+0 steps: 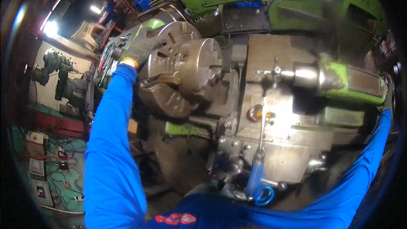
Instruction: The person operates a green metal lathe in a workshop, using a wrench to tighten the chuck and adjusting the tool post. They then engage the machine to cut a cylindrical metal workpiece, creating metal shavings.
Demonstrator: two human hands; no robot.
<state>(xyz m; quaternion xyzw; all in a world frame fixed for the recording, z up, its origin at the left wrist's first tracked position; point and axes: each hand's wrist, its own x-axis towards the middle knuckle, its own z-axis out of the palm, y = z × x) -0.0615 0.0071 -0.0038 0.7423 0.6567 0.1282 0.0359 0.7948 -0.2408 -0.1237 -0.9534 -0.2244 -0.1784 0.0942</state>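
My left hand (146, 47), in a dark grey work glove, reaches to the far left of a large metal lathe. Its fingers stretch out over the upper left face of the big slotted faceplate (163, 61), beside one of the slots. In front of the plate sits a thick round chuck (197, 65) with stepped jaws. On the right, my arm (364, 157) in a blue sleeve extends toward the end of the green tailstock (356, 78). Beyond that cuff my right hand is lost in the dark rim, so its fingers cannot be made out.
A long rod with a blue handle (256, 176) stands over the metal carriage (280, 157), a blue ring (265, 195) beside it. Near the rod lies a round red and yellow object (256, 113). Several tools (112, 55) rest on the headstock. Electrical boxes (37, 167) hang lower left.
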